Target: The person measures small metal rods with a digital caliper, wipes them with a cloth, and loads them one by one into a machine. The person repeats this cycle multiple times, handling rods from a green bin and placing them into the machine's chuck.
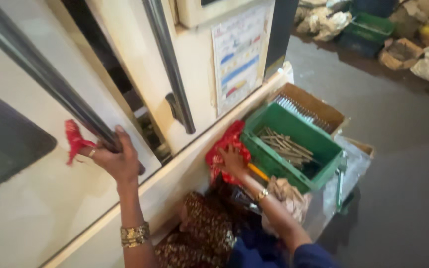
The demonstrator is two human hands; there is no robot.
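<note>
The left hand [115, 156], nearest the lens, has its grip closed round the long steel grab bar [50, 84] of a cream machine cabinet [35, 208], a scrap of red cloth [74, 141] bunched under the fingers against the bar. The step in hand looks like wiping down the bar, the hand steadying or rubbing with the rag. Lower, the right hand [233, 161] lies flat, fingers spread, on a second red cloth [224, 149] heaped at the cabinet's foot beside a green plastic crate [274, 161]; nothing is clamped in it. The crate holds a pile of thin metal rods [284, 146], with a cardboard box [314, 106] just behind it on the dark floor [403, 164]. A shorter steel handle [172, 74] stands on the next panel. Judged from this, the next move calls for sliding the rag along the bar while the grip stays firm.
</note>
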